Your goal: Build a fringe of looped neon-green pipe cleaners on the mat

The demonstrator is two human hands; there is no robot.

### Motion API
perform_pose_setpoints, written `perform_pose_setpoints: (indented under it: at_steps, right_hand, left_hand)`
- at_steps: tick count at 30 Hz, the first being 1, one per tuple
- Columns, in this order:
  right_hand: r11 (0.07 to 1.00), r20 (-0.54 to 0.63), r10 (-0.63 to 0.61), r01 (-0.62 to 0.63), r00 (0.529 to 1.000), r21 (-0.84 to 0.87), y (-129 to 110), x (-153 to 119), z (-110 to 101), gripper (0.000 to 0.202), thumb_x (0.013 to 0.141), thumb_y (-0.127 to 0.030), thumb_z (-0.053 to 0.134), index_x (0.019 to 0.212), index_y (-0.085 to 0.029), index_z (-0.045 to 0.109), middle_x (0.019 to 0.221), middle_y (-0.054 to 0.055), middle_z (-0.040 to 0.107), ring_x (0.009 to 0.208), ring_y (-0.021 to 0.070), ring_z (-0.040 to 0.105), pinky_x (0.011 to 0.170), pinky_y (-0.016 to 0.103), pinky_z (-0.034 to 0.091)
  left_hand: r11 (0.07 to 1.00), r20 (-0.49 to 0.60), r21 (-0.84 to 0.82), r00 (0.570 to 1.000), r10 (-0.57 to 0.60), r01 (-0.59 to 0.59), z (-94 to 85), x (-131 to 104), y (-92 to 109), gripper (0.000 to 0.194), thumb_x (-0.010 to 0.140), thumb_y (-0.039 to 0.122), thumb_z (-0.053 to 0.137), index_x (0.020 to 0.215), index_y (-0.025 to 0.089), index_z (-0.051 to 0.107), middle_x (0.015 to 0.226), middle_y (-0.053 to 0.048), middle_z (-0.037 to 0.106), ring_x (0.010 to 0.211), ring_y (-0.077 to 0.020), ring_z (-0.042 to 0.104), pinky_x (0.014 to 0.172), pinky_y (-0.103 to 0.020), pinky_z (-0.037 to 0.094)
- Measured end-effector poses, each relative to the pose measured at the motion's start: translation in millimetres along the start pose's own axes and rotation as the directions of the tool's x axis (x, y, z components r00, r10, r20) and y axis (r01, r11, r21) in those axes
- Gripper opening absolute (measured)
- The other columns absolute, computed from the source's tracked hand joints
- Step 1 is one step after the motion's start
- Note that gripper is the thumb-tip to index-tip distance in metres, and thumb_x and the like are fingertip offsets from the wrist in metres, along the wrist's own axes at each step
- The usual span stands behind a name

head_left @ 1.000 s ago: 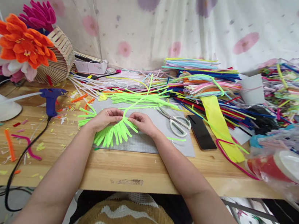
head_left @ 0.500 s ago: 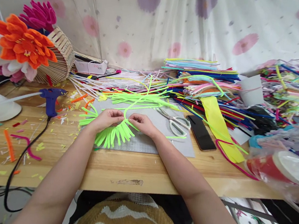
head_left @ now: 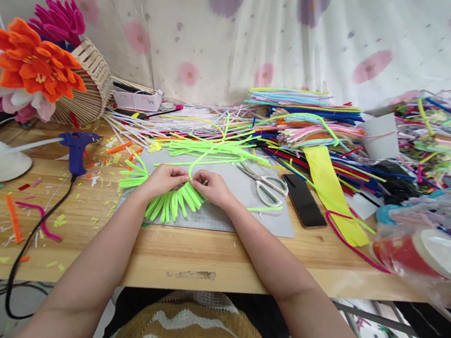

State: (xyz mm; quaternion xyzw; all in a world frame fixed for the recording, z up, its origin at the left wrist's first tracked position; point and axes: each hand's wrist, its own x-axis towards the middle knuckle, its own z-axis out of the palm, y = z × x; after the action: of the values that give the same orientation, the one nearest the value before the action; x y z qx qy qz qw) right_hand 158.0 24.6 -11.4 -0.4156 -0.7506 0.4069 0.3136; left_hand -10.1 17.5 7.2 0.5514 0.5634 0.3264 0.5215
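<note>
Both hands meet over a grey cutting mat (head_left: 218,221), pinching bright green pipe cleaners. My left hand (head_left: 166,179) is closed on the upper edge of a fringe of green pipe cleaners (head_left: 173,204), whose looped strands fan out below and to the left. Fingertips of my right hand (head_left: 211,186) are pressed together right beside it, on a green pipe cleaner (head_left: 200,157) that rises from between the hands. Exactly how the strands cross under the fingers is hidden. Behind the hands lies a pile of loose green pipe cleaners (head_left: 211,149).
Scissors (head_left: 267,187) and a phone (head_left: 303,200) lie to the right, near a yellow strip (head_left: 330,191). At left are a blue glue gun (head_left: 76,152), its cord, scraps and fuzzy flowers (head_left: 39,69). Bundles of coloured pipe cleaners (head_left: 307,119) line the back.
My right hand has come slightly closer to the left, and its fingertips now nearly touch the left ones. The short green end that stuck out under the right fingers is now hidden.
</note>
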Motion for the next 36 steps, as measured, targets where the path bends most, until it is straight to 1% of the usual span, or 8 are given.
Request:
perform_pose_setpoints:
  at_steps: [5,9,11,17,25,30,32,36]
  right_hand:
    - [0.988,-0.044,0.007,-0.013,0.999,-0.154,-3.7,-1.4,0.5,0.015,0.074,-0.029,0.050,0.071,-0.015,0.056,0.062,-0.003,0.055,0.056,0.0068,0.046,0.054,0.019,0.031]
    - [0.960,-0.081,0.018,-0.040,0.997,-0.278,-3.6,-2.1,3.1,0.015,0.075,-0.028,0.050,0.072,-0.016,0.058,0.062,-0.003,0.057,0.056,0.0073,0.046,0.054,0.020,0.029]
    - [0.952,-0.083,0.026,-0.050,0.996,-0.301,-2.2,-1.5,3.4,0.015,0.075,-0.029,0.049,0.073,-0.017,0.058,0.064,-0.002,0.058,0.057,0.0076,0.047,0.055,0.020,0.030]
    - [0.980,-0.058,0.030,-0.040,0.998,-0.195,3.5,2.4,1.1,0.022,0.078,-0.036,0.048,0.077,-0.017,0.059,0.068,-0.002,0.060,0.061,0.0078,0.050,0.057,0.019,0.033]
    - [0.999,0.013,0.009,-0.008,1.000,-0.045,10.4,4.3,-4.7,0.022,0.078,-0.035,0.049,0.080,-0.015,0.059,0.068,-0.001,0.059,0.061,0.0074,0.050,0.058,0.019,0.035]
    - [0.998,0.013,0.029,-0.028,0.999,-0.060,12.6,5.8,-7.3,0.019,0.077,-0.028,0.047,0.079,-0.015,0.061,0.067,-0.002,0.058,0.060,0.0073,0.048,0.057,0.019,0.034]
    - [0.997,0.000,0.025,-0.025,1.000,-0.074,11.8,6.3,-7.4,0.019,0.077,-0.027,0.047,0.079,-0.015,0.062,0.067,-0.002,0.058,0.060,0.0074,0.047,0.057,0.019,0.033]
    - [0.997,-0.032,0.007,-0.010,0.999,-0.081,10.8,8.1,-9.4,0.019,0.077,-0.026,0.047,0.079,-0.015,0.062,0.068,-0.001,0.059,0.060,0.0076,0.047,0.058,0.019,0.034]
  left_hand:
    - [0.983,-0.026,0.174,0.997,0.067,-0.062,3.7,1.1,-1.5,0.027,0.062,0.040,0.060,0.068,0.013,0.062,0.052,0.003,0.051,0.047,-0.0075,0.042,0.047,-0.021,0.034]
    - [0.895,-0.066,0.427,0.983,0.171,-0.128,6.1,3.1,-2.4,0.023,0.068,0.035,0.053,0.067,0.015,0.063,0.055,0.001,0.056,0.050,-0.0099,0.044,0.048,-0.022,0.031]
    - [0.871,-0.092,0.476,0.978,0.188,-0.122,6.9,3.8,-2.5,0.022,0.068,0.034,0.053,0.068,0.015,0.064,0.059,0.000,0.059,0.054,-0.0113,0.047,0.050,-0.022,0.032]
    - [0.953,-0.048,0.225,0.975,0.219,-0.203,7.7,9.0,-9.8,0.030,0.066,0.041,0.056,0.073,0.013,0.064,0.068,-0.002,0.063,0.060,-0.0118,0.052,0.057,-0.022,0.038]
    - [0.948,-0.198,0.299,0.964,0.177,-0.112,0.8,14.7,-20.3,0.029,0.063,0.042,0.058,0.069,0.015,0.064,0.062,-0.001,0.062,0.054,-0.0115,0.050,0.052,-0.023,0.036]
    - [0.949,-0.270,0.305,0.948,0.168,-0.081,-6.2,15.3,-21.1,0.029,0.062,0.042,0.058,0.071,0.015,0.063,0.065,-0.002,0.062,0.055,-0.0120,0.051,0.053,-0.023,0.037]
    - [0.952,-0.252,0.280,0.948,0.195,-0.122,-5.7,15.3,-20.4,0.029,0.063,0.042,0.057,0.072,0.014,0.062,0.066,-0.001,0.061,0.056,-0.0115,0.051,0.055,-0.023,0.038]
    - [0.965,-0.148,0.193,0.967,0.209,-0.179,-0.2,14.7,-17.2,0.031,0.063,0.043,0.058,0.071,0.014,0.062,0.065,0.000,0.059,0.057,-0.0104,0.049,0.055,-0.022,0.037]
